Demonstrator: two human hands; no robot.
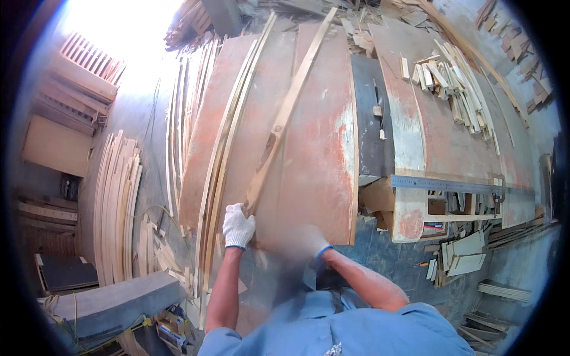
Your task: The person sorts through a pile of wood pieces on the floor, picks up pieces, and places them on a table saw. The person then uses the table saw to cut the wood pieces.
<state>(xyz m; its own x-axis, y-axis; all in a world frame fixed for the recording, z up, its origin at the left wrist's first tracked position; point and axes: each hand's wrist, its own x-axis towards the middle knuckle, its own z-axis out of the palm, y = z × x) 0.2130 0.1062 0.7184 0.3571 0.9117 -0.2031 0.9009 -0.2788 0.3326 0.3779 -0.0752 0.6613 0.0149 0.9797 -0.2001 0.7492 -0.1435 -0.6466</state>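
In a white knitted glove, my left hand (238, 226) is closed round the near end of a long wooden board (291, 102). The board slants away to the far right across a worn reddish-brown tabletop (317, 160). It has a dark knot and a rough, bark-like patch along one edge. My right hand (301, 242), also gloved, is over the tabletop's near edge to the right of the board's end. Motion smears its fingers, so what they do is hidden. Several long thin strips (228, 139) lie along the tabletop left of the board.
A dark metal strip (371, 127) with a blade-like part runs right of the tabletop. Beyond it are a long metal ruler (445, 183) and a pile of short wood pieces (457, 89). Long boards (116, 207) and a grey beam (119, 305) stand at left.
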